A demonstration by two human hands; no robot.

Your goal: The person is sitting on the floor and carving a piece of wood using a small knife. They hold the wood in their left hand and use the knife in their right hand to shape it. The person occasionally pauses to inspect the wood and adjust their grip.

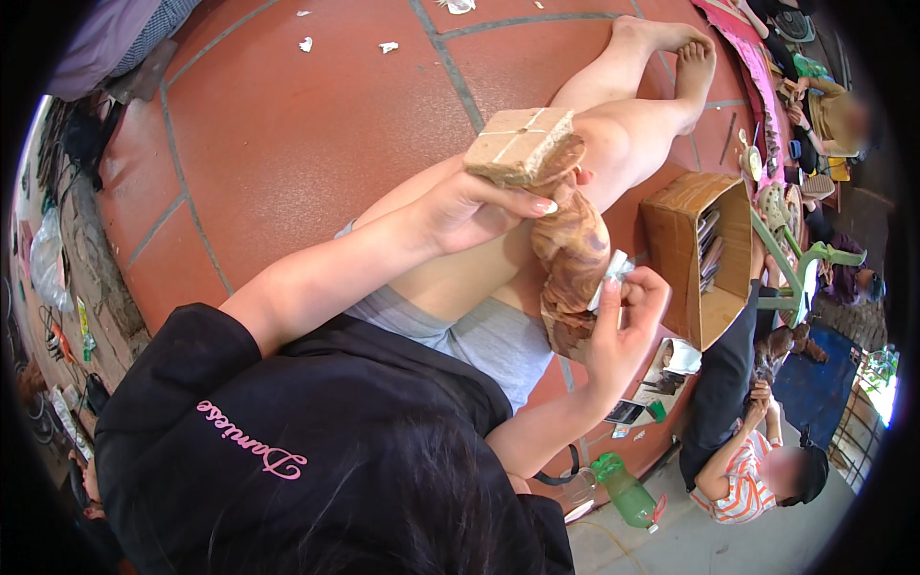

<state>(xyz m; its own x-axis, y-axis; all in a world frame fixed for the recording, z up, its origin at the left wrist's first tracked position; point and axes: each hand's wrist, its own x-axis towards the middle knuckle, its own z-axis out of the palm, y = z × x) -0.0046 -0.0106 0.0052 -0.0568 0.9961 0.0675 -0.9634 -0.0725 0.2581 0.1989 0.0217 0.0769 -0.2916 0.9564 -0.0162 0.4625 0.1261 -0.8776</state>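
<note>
A carved wooden figure [565,235] with swirling brown grain lies slanted across my lap. My left hand [470,211] is closed round its upper part, the thumb laid along the wood and the other fingers mostly hidden. At that end is a pale tan block [517,144] with thin white lines crossing its face; whether it is joined to the figure I cannot tell. My right hand [628,321] pinches a small folded white piece [613,273], like paper or cloth, against the figure's right side.
To the right stands an open cardboard box [700,259] with flat items inside, beside a green plastic chair [800,268]. A green bottle [628,494] lies lower right near a person in a striped shirt [743,484]. White scraps [388,47] dot the red tiled floor [316,125].
</note>
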